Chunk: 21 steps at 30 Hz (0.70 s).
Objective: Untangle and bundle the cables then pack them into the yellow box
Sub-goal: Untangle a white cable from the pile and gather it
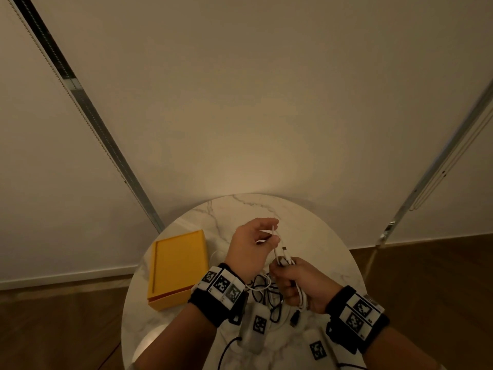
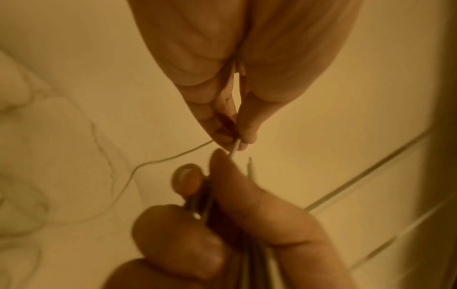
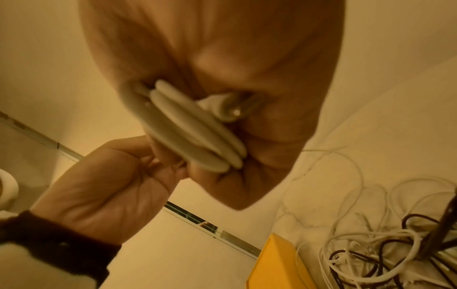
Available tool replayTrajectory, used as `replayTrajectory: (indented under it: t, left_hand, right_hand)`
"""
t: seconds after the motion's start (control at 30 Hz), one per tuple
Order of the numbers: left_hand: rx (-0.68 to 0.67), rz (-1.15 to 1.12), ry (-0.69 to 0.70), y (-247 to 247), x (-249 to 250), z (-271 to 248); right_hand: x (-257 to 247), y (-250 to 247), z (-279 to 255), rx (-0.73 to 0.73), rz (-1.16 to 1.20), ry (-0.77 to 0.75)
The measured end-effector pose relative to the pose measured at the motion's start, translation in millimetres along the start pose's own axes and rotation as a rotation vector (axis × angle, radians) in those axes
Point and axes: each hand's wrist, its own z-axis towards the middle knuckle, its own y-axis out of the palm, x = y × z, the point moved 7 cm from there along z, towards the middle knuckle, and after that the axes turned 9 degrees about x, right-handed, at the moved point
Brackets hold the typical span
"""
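Round white marble table (image 1: pixel 314 231) stands against a pale wall, with wood floor on both sides. Both forearms reach in from below, meeting above the tabletop. Raised slightly higher, the left hand (image 1: pixel 249 245) pinches a thin strand of white cable (image 1: pixel 275 236) between thumb and fingertips. Just beside it, the right hand (image 1: pixel 296 283) is clenched around a folded bundle of that cable. Below the hands lies a tangle of black and white cables (image 1: pixel 266 289). A yellow box (image 1: pixel 178 265) sits on the table's left side.

White cable (image 2: pixel 233 151) between both hands' fingertips (image 2: pixel 247 140)
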Motion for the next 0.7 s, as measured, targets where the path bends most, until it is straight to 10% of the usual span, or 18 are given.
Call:
replayTrajectory:
  t: [0.27, 0.5, 0.7]
  left_hand:
    - [0.004, -0.108, 0.018, -5.0, 9.9, 2.8]
    - [-0.192, 1.061, 0.285, -16.3, -3.8, 0.3]
    - [-0.336, 0.671, 0.165, 9.6, -10.0, -17.9]
  right_hand:
    - [-6.3, -18.3, 3.8, 0.23, -0.124, -0.031]
    - [-19.4, -67.8, 14.1, 0.679, -0.234, -0.278]
    - [-24.0, -66.3, 18.2, 0.736, -0.338, -0.404]
